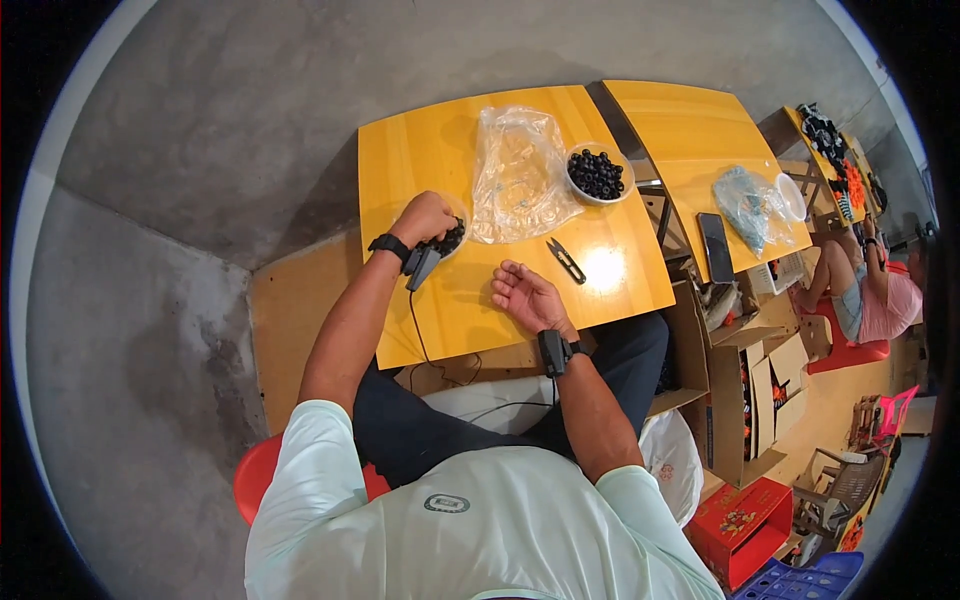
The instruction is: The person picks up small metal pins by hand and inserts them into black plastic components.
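My left hand [425, 217] reaches into a clear bowl [464, 222] of black beads [448, 241] at the left of the yellow table. Its fingers are curled down among the beads, and whatever they grip is hidden. Palm up, my right hand [527, 294] rests near the table's front edge with loosely bent fingers and nothing visible in it. Black thread snips [567, 261] lie just beyond it, to the right. Farther back, a second clear bowl [606, 200] holds more black beads [596, 175], beside a flattened clear plastic bag [520, 165].
A second yellow table [680, 130] to the right bears a phone [715, 248], a bag of grey-blue pieces [742, 205] and a white container [790, 198]. Cardboard boxes [765, 400] and a red box [742, 530] stand at right. Cables run from my wrist devices. Another person [885, 300] sits far right.
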A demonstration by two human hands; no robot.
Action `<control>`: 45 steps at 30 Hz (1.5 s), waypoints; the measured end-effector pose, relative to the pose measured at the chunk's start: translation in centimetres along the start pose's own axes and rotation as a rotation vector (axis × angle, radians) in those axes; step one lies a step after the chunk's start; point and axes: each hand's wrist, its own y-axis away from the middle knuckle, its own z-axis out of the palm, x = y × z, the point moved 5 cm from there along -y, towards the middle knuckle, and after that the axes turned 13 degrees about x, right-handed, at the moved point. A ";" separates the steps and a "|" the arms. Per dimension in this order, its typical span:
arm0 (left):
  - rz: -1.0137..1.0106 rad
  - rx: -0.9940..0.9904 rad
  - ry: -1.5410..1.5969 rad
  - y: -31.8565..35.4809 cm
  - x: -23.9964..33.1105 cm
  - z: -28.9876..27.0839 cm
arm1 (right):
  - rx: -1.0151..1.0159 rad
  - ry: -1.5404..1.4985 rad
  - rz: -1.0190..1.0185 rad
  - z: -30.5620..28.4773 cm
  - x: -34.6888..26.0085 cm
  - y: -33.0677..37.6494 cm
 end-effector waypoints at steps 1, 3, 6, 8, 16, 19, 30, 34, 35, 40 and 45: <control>-0.013 0.008 0.012 0.0 0.0 0.0 | -0.007 -0.002 0.004 0.1 0.0 0.0; -0.030 0.017 0.024 -0.1 0.0 0.1 | 0.005 0.002 0.001 0.2 0.1 0.0; -0.057 -0.038 -0.018 -0.6 -0.1 0.4 | 0.014 0.007 -0.001 0.2 0.1 0.0; -0.052 -0.068 -0.026 -0.6 -0.1 0.5 | 0.012 0.005 0.000 0.2 0.0 0.1; 0.065 0.088 0.131 0.2 0.0 -0.3 | -0.017 -0.004 0.008 0.2 0.1 -0.1; 0.046 0.126 0.183 0.4 -0.3 -0.5 | 0.002 0.008 0.001 0.2 0.0 0.0; 0.068 0.146 -0.182 -0.5 0.2 1.4 | -0.008 0.022 -0.004 0.5 0.1 -0.1; -0.012 0.164 -0.169 -1.0 0.7 1.5 | 0.008 0.028 -0.009 0.2 0.0 0.0; -0.066 0.117 -0.155 -1.1 0.8 1.6 | 0.006 0.029 -0.012 0.0 0.0 0.0; 0.063 0.125 -0.183 -1.1 0.8 1.3 | -0.006 0.013 0.001 -0.2 0.1 -0.1; 0.410 0.432 -0.330 -1.5 -1.0 0.7 | -0.006 0.020 0.012 0.4 0.2 -0.2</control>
